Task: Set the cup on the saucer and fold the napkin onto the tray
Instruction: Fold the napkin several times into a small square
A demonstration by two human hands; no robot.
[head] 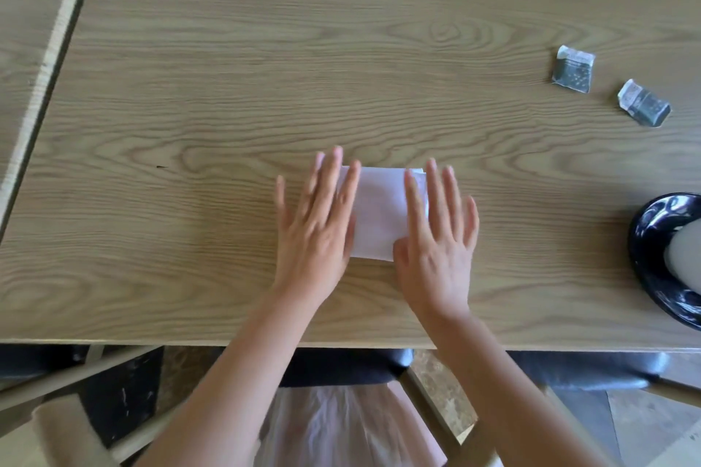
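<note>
A white napkin (379, 212), folded into a small rectangle, lies flat on the wooden table (227, 87) near its front edge. My left hand (318, 224) rests palm down over the napkin's left side, fingers spread. My right hand (436, 235) presses flat on its right side, thumb on the lower right corner. At the far right edge a black glossy saucer (648, 269) holds a whitish cup (686, 258), both cut off by the frame. No tray is in view.
Two small dark crumpled sachets (573, 69) (644, 103) lie at the back right of the table. A second wooden table (26, 30) adjoins on the left. Chair frames (113, 372) stand below the table's front edge.
</note>
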